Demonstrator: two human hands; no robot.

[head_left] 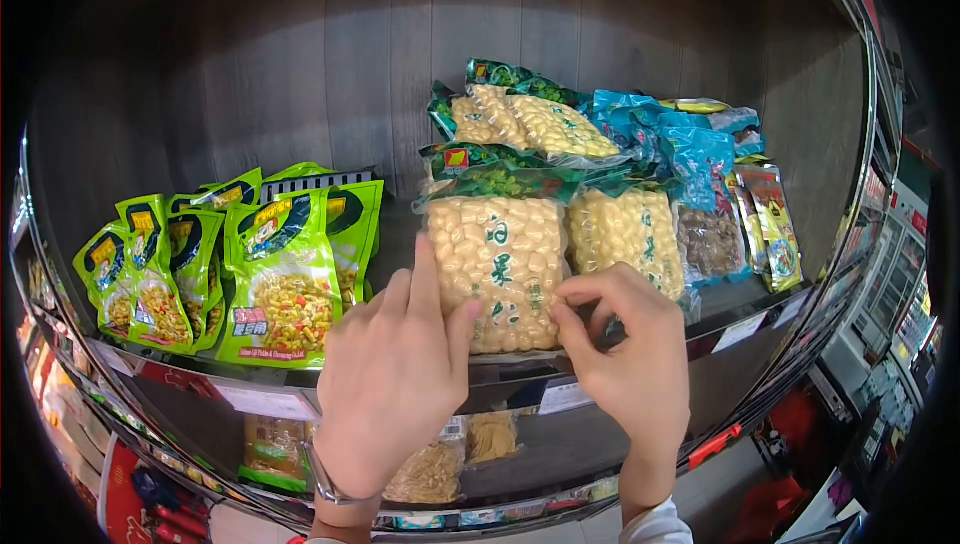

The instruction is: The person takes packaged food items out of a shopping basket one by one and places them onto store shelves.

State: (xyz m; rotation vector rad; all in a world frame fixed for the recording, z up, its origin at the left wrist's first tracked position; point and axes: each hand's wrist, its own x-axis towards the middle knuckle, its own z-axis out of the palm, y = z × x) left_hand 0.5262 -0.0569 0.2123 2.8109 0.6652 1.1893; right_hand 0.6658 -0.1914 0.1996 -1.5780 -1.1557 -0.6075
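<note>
A clear vacuum-sealed bag of ginkgo nuts with a green top stands upright at the shelf's front edge. My left hand grips its left side, the thumb on the front and the index finger stretched up along the edge. With thumb and forefinger, my right hand pinches the lower right edge. Just right of it stands a second ginkgo nut bag, partly covered by my right hand. More ginkgo nut bags are stacked behind.
Bright green snack pouches stand at the left. Blue packets and a dark foil pouch fill the right side. White price labels line the shelf edge. Bagged dry goods lie on the shelf below.
</note>
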